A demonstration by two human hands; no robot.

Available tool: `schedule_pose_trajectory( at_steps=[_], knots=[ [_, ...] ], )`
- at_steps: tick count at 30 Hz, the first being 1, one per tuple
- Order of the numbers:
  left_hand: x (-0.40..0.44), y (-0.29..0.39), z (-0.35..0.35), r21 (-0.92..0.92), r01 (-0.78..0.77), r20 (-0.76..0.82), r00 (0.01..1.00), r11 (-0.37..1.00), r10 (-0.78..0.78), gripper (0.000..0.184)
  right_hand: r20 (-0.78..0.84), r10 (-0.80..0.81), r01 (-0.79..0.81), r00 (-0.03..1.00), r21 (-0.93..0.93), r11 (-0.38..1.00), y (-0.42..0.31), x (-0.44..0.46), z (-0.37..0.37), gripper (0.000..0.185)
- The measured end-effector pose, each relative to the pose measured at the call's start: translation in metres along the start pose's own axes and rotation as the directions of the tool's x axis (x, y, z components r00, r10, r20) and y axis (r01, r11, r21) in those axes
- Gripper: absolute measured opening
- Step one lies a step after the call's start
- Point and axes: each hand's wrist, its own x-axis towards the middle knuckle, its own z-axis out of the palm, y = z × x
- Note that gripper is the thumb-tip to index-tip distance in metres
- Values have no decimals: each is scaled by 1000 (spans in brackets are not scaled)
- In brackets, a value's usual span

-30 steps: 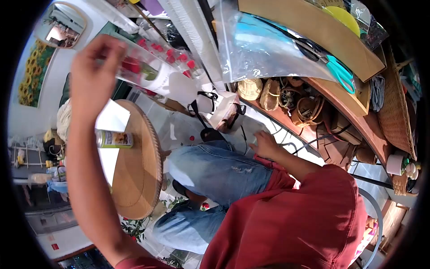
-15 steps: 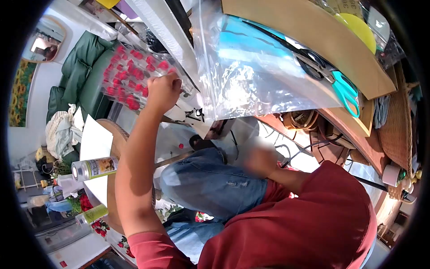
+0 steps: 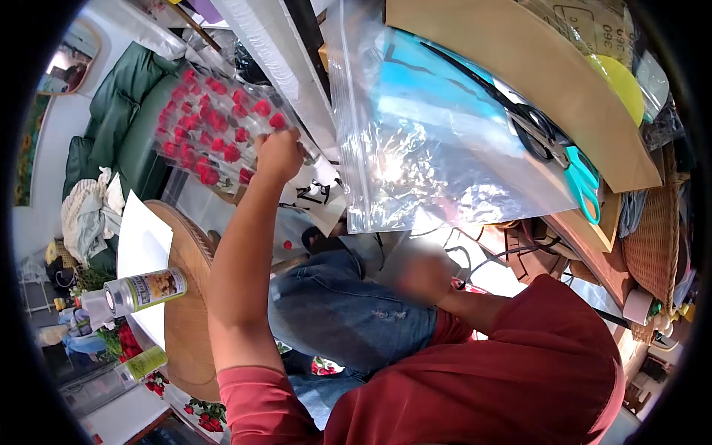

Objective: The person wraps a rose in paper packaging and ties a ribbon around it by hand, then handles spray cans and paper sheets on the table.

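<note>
Several red roses in clear plastic [image 3: 200, 126] lie at the upper left, beside a green sofa. At their right edge is my left hand [image 3: 280, 154], its fingers closed on the plastic-wrapped roses. Exactly which part they pinch is hidden behind the hand. Close to my knee in blue jeans [image 3: 348, 304], my right hand [image 3: 426, 276] is bent inward. A blurred patch covers its fingers, so I cannot tell whether it holds anything.
Black scissors and teal-handled scissors [image 3: 582, 185] rest on a clear zip bag [image 3: 437, 159], beside a cardboard piece [image 3: 519, 67]. Left of my arm, a round wooden table [image 3: 189, 326] bears white paper [image 3: 141, 237] and a spray can [image 3: 148, 289]. A wicker basket [image 3: 653, 237] stands right.
The view has shifted slightly. My left hand has moved a little right and down, and the roses nearest it have shifted with it. My right hand stays by the knee.
</note>
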Motion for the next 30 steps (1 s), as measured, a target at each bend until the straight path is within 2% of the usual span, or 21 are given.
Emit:
schedule_pose_trajectory(
  at_steps=[2, 5, 7, 8, 11, 13, 15, 16, 17, 18, 20, 22, 24, 25, 27, 28, 29, 30],
  knots=[
    [2, -6, 7, 14, 1, -44, 999, 1000, 0, 24, -11, -9, 9, 1000, -13, 1000, 6, -3, 11, 22],
    [0, -13, 10, -81, 14, -86, 996, 997, -21, 33, -17, -30, 29, 999, -47, 998, 4, -5, 6, 21],
    [-4, -15, 3, -98, -29, -176, 984, 995, 11, 39, -19, -47, 46, 999, -71, 996, 4, -5, 7, 20],
    [-4, -20, 8, -107, -81, -271, 961, 991, 49, 36, 14, -25, 26, 1000, -72, 997, 9, -6, 14, 20],
    [-13, -22, -2, -118, -119, -343, 937, 986, 72, 36, 25, 9, -9, 1000, -29, 1000, -8, 6, -11, 20],
    [-24, -19, -20, -161, -103, -342, 939, 982, 43, 33, 2, 23, -23, 1000, 13, 1000, -16, 10, -21, 20],
    [-39, -19, -43, -205, -85, -344, 939, 975, 10, 30, 78, 53, -53, 996, -8, 999, -9, 8, -14, 19],
    [-48, -20, -53, -245, -106, -337, 941, 964, 18, 27, 73, 43, -42, 996, -12, 999, 3, 3, 1, 19],
    [-59, -21, -65, -285, -124, -332, 943, 950, 24, 23, 58, 31, -35, 998, 72, 997, 23, -5, 26, 18],
    [-74, -21, -77, -283, -117, -346, 938, 952, 12, 23, 43, 16, -23, 999, 154, 988, 37, -10, 45, 16],
    [-113, -14, -102, -446, -100, -234, 972, 889, -7, 26, 3, 8, -8, 1000, 172, 985, 47, -11, 58, 16],
    [-167, 4, -131, -585, 5, -66, 996, 811, -54, 34, -34, -5, 11, 999, 188, 982, 49, -8, 55, 15],
    [-224, 7, -124, -428, -275, -257, 950, 861, 175, 43, -17, -15, 16, 1000, 118, 993, 50, -5, 51, 18],
    [-253, 15, -125, -422, -302, -249, 945, 855, 211, 45, -17, -42, 44, 999, 108, 993, 47, -5, 44, 18],
    [-311, 30, -115, -415, -339, -226, 937, 844, 265, 52, 180, 94, -74, 979, -115, 991, 26, 6, 16, 18],
    [-338, 30, -98, -396, -384, -217, 922, 834, 322, 53, 146, 81, -73, 986, -60, 996, 11, 11, 0, 17],
    [-363, 32, -81, -413, -354, -130, 935, 839, 330, 52, 120, 64, -64, 991, 0, 998, 4, 13, -9, 16],
    [-388, 30, -67, -371, -350, -137, 937, 860, 322, 50, 152, 118, -121, 981, 10, 993, 10, 14, -6, 16]
  ],
)
